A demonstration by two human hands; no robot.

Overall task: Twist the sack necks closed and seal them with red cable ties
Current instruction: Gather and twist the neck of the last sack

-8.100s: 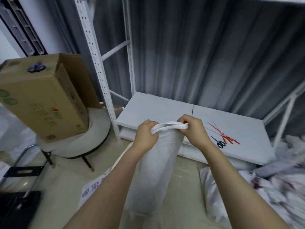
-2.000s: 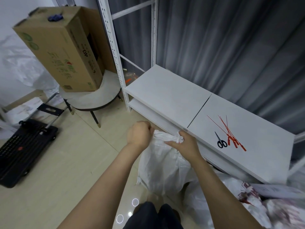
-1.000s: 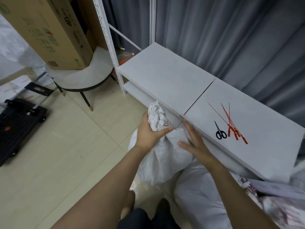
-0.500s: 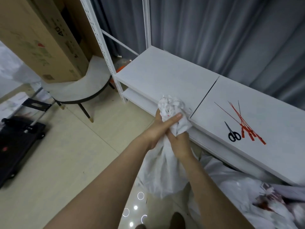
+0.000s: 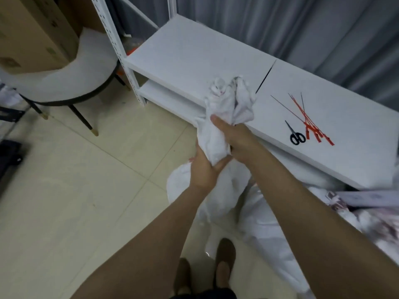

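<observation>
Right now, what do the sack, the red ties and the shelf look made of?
Sack: thin white plastic or woven cloth, matte; crumples into soft folds. Cable ties: red plastic, probably; thin stiff strips. Shelf: smooth matte white; painted metal or laminate, can't tell.

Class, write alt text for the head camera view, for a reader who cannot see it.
The left hand and, above it, the right hand grip a white sack's bunched neck. Red cable ties and black scissors lie on the white shelf.

White sack (image 5: 218, 139), neck bunched: left hand (image 5: 204, 169) grips low, right hand (image 5: 238, 140) grips just above, ruffled mouth upright. White shelf (image 5: 194, 55): red cable ties (image 5: 311, 129), black scissors (image 5: 297, 137) just beside. Cardboard box (image 5: 28, 33) on round stool (image 5: 71, 83), far left
</observation>
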